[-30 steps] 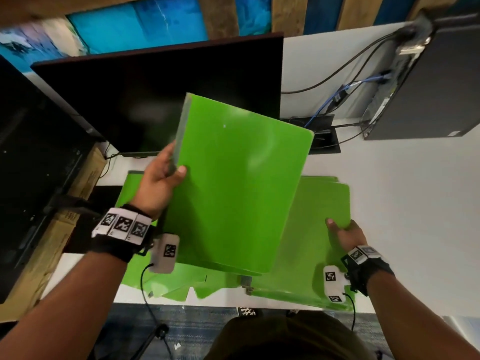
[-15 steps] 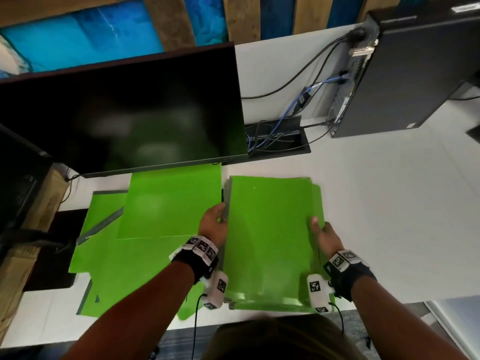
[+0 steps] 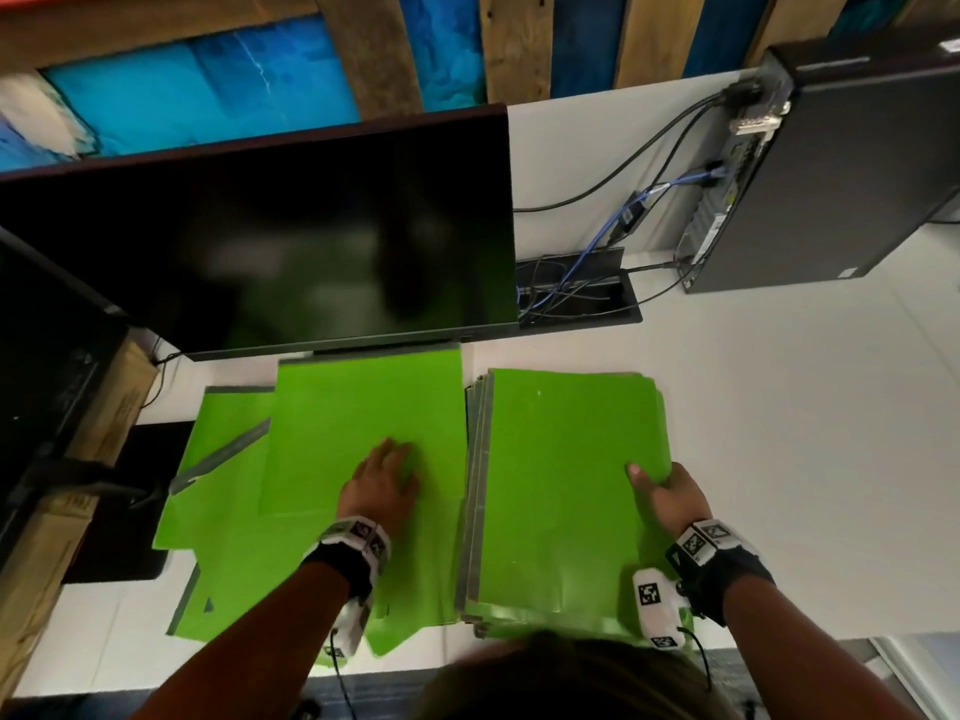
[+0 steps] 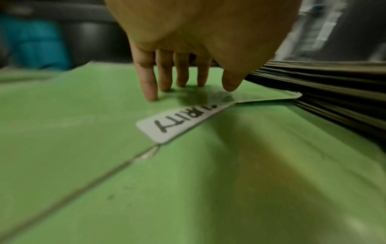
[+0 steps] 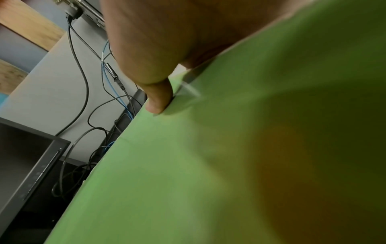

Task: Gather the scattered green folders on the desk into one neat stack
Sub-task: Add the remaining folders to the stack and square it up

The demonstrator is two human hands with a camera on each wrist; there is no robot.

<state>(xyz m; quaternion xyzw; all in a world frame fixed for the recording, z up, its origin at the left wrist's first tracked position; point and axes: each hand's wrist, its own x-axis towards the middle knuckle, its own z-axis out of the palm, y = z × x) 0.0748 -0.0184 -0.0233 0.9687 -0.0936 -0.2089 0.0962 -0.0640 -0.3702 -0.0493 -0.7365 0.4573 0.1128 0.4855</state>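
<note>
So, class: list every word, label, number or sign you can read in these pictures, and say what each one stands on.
"...IRITY": black capitals on a white label stuck to a green folder under the left hand; the first letters are hidden under another folder.
Black-and-white square code markers on the wristbands: patterns, no words.
Small mark on the computer tower: too small to read.
Nothing else is legible.

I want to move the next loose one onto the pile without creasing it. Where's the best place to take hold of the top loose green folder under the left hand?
Probably its near right corner, approached from the right. In the left wrist view that corner lies just clear of the sheet beneath, so the left hand, resting with straight fingers on the top loose folder, could slip its thumb under there. It also faces the stack.
</note>
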